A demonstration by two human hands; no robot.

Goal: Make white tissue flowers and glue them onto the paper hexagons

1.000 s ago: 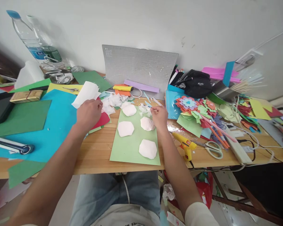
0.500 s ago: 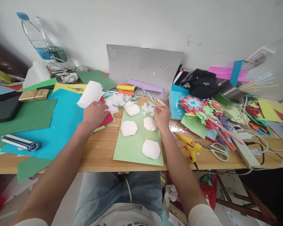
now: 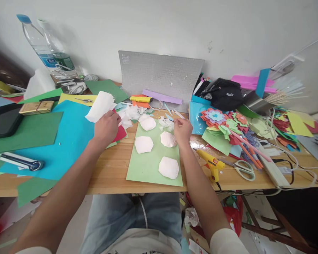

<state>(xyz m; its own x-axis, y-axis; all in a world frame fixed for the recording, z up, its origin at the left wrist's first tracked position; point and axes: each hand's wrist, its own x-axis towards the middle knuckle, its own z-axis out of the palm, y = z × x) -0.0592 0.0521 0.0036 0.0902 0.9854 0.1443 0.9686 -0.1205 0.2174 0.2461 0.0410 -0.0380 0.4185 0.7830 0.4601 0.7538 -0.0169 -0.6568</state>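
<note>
A light green sheet (image 3: pixel 139 173) lies at the table's front edge, bearing several white rounded paper pieces (image 3: pixel 144 145). Beyond its right side sits a small heap of torn white scraps (image 3: pixel 166 123). My right hand (image 3: pixel 183 130) is pinched closed just right of that heap; what its fingertips hold is too small to make out. My left hand (image 3: pixel 107 127) is closed over a red sheet (image 3: pixel 121 132), beside a larger pile of torn white paper (image 3: pixel 131 113). A curled white sheet (image 3: pixel 101 107) lies just behind it. Its fingertips are partly hidden.
Right of the green sheet lie a yellow glue gun (image 3: pixel 210 163), scissors (image 3: pixel 243 170) and paper flowers (image 3: pixel 214 117). A grey cutting mat (image 3: pixel 161 72) leans on the wall. Blue paper (image 3: pixel 71 134) and a stapler (image 3: pixel 21 161) are on the left. Bottles (image 3: pixel 37 42) stand at the back left.
My left hand has lifted slightly from the torn paper, its fingers drawn closer together. My right hand stays pinched by the small heap. The whole view has shifted a little.
</note>
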